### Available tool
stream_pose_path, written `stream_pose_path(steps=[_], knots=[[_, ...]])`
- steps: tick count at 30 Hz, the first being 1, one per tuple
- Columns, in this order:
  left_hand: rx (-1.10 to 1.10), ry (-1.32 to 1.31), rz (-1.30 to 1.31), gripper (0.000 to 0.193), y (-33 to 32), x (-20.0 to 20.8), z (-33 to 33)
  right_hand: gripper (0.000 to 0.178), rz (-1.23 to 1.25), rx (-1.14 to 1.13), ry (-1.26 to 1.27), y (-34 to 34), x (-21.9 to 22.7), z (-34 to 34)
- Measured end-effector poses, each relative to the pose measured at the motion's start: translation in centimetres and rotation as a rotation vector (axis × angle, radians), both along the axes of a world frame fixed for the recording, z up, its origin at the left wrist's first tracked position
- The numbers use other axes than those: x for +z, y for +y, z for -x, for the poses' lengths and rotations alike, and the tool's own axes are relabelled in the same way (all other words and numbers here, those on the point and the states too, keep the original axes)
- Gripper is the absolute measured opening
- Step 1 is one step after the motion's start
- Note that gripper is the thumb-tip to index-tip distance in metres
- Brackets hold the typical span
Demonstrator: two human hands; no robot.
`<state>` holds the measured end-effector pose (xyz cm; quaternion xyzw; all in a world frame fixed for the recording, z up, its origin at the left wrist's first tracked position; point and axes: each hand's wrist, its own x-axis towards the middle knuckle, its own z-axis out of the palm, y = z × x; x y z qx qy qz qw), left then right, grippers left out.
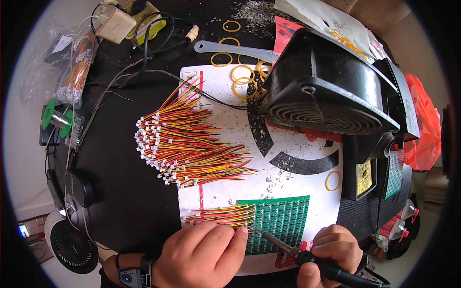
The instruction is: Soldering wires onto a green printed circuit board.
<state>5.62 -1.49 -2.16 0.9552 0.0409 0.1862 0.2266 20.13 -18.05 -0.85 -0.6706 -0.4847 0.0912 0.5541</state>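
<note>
Gripping a soldering iron [304, 258] in closed right hand [338, 249], lower right; curling left hand [204, 254] beside wires [218, 217] overlapping green board [283, 223], bottom centre; cannot tell if pinching any.

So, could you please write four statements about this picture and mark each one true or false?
1. The right hand holds a soldering iron by the green circuit board. True.
2. Both hands hold soldering irons. False: the left hand is at thin wires reaching onto the circuit board.
3. Yellow rings lie near the boxy black fan. True.
4. A red-ended spool lies at the right. False: the spool at the left has green ends.
</note>
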Motion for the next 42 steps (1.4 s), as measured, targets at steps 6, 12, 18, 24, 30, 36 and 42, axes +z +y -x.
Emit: stream_pose_path(steps=[6, 12, 18, 24, 30, 36, 42], knots=[[-0.005, 0.003, -0.028, 0.022, 0.1, 0.1, 0.1, 0.022, 0.015, -0.022, -0.009, 0.3, 0.1, 0.3], [0.005, 0.003, -0.035, 0.020, 0.0, 0.0, 0.1, 0.022, 0.014, -0.016, -0.018, 0.4, 0.0, 0.3], [-0.016, 0.002, -0.039, 0.018, 0.1, -0.3, 0.0, 0.023, 0.026, -0.002, -0.034, 0.3, -0.1, 0.0], [-0.025, 0.020, -0.063, 0.017, 0.1, 0.1, 0.1, 0.022, 0.019, -0.006, -0.020, 0.4, 0.0, 0.2], [0.011, 0.042, -0.031, 0.016, 0.0, 0.9, 0.3, 0.021, 0.019, 0.054, -0.001, 0.0, 0.4, -0.2], [0.034, 0.049, 0.002, 0.014, -0.2, 1.1, 0.3, 0.022, 0.010, 0.039, 0.000, -0.3, 0.3, -0.2], [0.096, -0.020, -0.003, 0.012, -0.6, 1.2, 0.4, 0.022, -0.009, 0.022, 0.008, -0.1, 0.1, 0.1]])
